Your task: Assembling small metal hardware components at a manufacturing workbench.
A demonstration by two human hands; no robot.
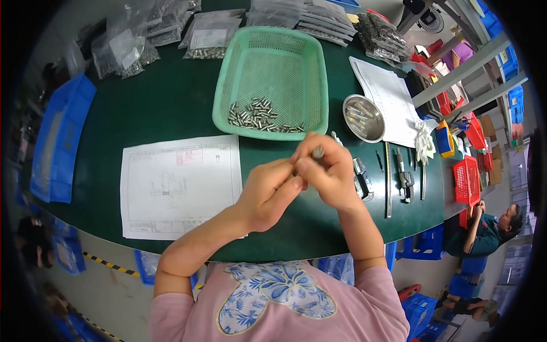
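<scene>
I see a small silver metal pin [317, 152], upright, pinched above the dark green table, just below the green basket's near rim.

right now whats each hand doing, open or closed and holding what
Left hand: fingers curled shut, pinched against the right hand; what it grips is hidden.
Right hand: closed on a small metal pin.

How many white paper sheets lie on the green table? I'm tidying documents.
2: one white drawing sheet left of the hands, one white paper sheet right of the green mesh basket. More may be hidden.
</scene>
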